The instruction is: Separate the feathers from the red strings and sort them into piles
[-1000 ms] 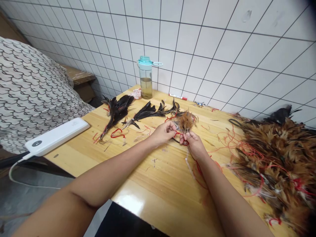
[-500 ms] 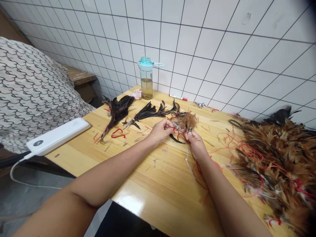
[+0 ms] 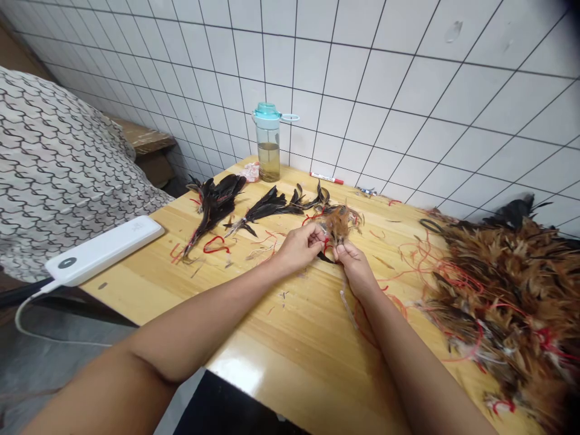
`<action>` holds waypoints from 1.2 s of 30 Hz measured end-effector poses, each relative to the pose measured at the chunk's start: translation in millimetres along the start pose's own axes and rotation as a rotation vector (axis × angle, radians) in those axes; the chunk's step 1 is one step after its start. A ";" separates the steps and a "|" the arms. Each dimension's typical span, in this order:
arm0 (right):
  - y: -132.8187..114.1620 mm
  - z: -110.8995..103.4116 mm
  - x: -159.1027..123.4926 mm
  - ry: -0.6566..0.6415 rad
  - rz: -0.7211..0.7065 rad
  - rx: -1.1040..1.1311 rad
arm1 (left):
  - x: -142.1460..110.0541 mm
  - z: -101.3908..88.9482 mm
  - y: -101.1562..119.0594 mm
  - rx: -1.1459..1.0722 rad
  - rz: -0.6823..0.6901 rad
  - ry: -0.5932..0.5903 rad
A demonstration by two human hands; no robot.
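Note:
Over the middle of the wooden table (image 3: 254, 290), my two hands are close together at a small bunch of brown feathers (image 3: 338, 225). My left hand (image 3: 301, 244) is closed, with thumb and fingers pinching a red string (image 3: 325, 243) at the bunch's near left side. My right hand (image 3: 353, 263) pinches the near end of the brown feathers, fingers closed. Below and between the hands a dark curved feather (image 3: 325, 258) shows. A white cord (image 3: 347, 305) trails down by my right wrist.
Two bunches of black feathers (image 3: 217, 202) lie left of my hands. A large heap of brown feathers (image 3: 507, 272) with tangled red string covers the right. A water bottle (image 3: 269, 145) and a marker (image 3: 326, 178) are near the tiled wall. A white power bank (image 3: 106, 251) sits at the left edge.
My left hand has moved slightly right, closer to my right hand. The loop of red string between them has drawn in, and the feather bunch has shifted a little left.

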State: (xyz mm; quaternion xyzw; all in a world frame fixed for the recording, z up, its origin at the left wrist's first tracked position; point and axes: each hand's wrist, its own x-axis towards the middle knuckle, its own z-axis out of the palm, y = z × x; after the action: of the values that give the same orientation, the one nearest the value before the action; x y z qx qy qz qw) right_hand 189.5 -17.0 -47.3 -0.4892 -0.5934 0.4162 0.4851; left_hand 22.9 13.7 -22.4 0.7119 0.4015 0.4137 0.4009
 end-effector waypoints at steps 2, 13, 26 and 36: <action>1.8 0.4 0.0 -0.005 -0.012 -0.013 | -0.1 -0.2 0.6 -0.008 -0.002 -0.014; 1.5 1.7 5.4 0.040 -0.177 -0.300 | -1.0 3.6 -3.1 0.097 0.036 -0.065; -0.1 -0.5 0.1 -0.002 0.024 0.081 | 0.6 -3.7 0.3 0.113 0.007 -0.020; -2.4 -1.1 6.4 -0.029 -0.217 -0.304 | -1.0 1.9 -6.8 0.205 0.152 -0.079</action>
State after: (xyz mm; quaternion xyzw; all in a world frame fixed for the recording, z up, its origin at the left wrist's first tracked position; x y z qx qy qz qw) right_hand 189.8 -11.2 -43.8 -0.4838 -0.7057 0.2742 0.4389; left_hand 22.7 14.8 -29.4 0.7932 0.3704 0.3717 0.3091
